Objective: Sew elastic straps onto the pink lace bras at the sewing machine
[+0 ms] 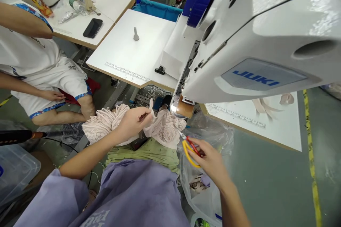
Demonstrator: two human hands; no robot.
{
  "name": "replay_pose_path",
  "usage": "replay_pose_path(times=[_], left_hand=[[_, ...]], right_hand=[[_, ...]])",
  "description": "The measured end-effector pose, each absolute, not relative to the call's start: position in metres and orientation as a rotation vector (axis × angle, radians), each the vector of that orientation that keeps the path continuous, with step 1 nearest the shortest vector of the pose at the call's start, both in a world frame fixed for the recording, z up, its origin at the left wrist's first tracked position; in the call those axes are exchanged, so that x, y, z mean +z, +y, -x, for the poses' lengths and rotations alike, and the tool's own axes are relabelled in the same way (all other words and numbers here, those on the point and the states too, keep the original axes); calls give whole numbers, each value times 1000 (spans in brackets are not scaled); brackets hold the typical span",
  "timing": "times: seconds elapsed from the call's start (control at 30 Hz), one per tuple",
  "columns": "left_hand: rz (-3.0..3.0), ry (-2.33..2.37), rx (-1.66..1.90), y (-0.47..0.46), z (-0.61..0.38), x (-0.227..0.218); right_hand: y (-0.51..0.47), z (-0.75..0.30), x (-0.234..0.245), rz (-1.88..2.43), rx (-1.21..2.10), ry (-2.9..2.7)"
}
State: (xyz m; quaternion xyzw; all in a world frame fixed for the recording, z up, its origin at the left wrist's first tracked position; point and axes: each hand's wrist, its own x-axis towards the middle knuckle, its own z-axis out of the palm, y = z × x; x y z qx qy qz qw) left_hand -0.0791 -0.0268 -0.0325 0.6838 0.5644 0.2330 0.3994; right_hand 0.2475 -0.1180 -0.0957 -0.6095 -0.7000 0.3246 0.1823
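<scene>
My left hand [134, 121] is closed in a pinch on a pale pink lace garment [165, 129] and holds it up below the sewing machine's head. More of the pink lace [102, 125] bunches over my left forearm. My right hand [210, 161] grips small thread snips with a yellow handle [189, 149]. Their tips point up and left and touch the edge of the lace.
A large white JUKI sewing machine [255, 39] fills the upper right over a white table [128, 49] with printed rulers. A clear plastic bag [205, 188] hangs open below my right hand. Another person in white clothes [34, 60] sits at the left by a table with a black phone [92, 27].
</scene>
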Motion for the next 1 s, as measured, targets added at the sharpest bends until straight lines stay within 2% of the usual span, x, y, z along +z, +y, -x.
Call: replay_pose_path(times=[0.13,0.23,0.33,0.43,0.5,0.6,0.7,0.83,1.0], left_hand=[[-1964,1470,424,-21,82,-33],[-1870,1307,315,-12,78,-21],[-1757,1106,166,-3,72,-4],[-1933,1175,149,-2,66,3],[-2188,1256,208,-7,61,-1],[-2531,1156,396,-22,49,-15],[-2621,944,461,-38,31,-25],[-2484,955,443,-49,5,-17],[-1856,1087,597,-43,-17,-2]], right_hand=[[-82,-311,-103,2151,613,-1678],[-32,-352,-101,2332,284,-1600],[7,-378,-91,2325,182,-1748],[10,-363,-82,2099,59,-1741],[-11,-327,-77,1910,173,-1648],[-59,-258,-74,1558,880,-1733],[-93,-199,-73,1274,1224,-1813],[-99,-163,-70,1199,1333,-1350],[-74,-166,-48,1358,1192,-922]])
